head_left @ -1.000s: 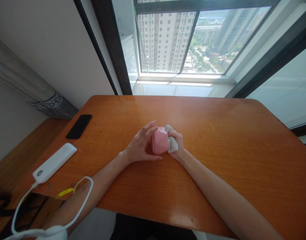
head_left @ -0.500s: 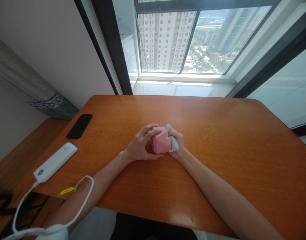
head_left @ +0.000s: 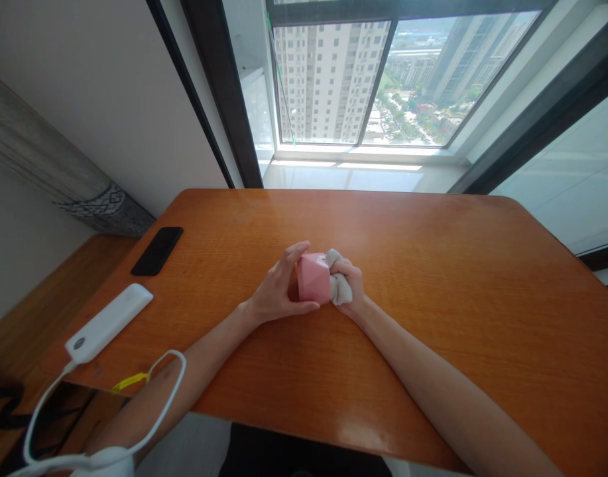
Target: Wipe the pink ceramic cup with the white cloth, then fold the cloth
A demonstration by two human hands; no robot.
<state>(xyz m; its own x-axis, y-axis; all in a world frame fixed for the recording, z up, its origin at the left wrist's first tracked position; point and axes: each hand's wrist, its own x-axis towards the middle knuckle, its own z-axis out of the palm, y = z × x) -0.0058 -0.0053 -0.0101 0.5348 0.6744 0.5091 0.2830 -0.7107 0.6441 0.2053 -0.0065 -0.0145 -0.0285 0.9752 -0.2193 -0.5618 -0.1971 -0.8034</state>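
Near the middle of the surface (head_left: 457,278), between the hands, sits a pink pot (head_left: 313,278), well clear of every edge; whether its underside touches the wood cannot be told. On its left, the left hand (head_left: 276,291) curves around it, thumb along the near side and fingers raised at the far side; how firmly they press does not show. The right hand (head_left: 356,285) is closed on a grey cloth (head_left: 340,289) held against the pot's right side. Wood stretches broadly from there to the right edge, and ahead to the straight far edge below the window (head_left: 333,86). Leftward, the phone (head_left: 157,252) lies close to the slanting left edge, with a white device (head_left: 109,323) nearer the person. A white cable (head_left: 30,424) leaves its lower end and drops past the edge. Both forearms cross the near edge, with a yellow tag (head_left: 130,382) beside the left one.
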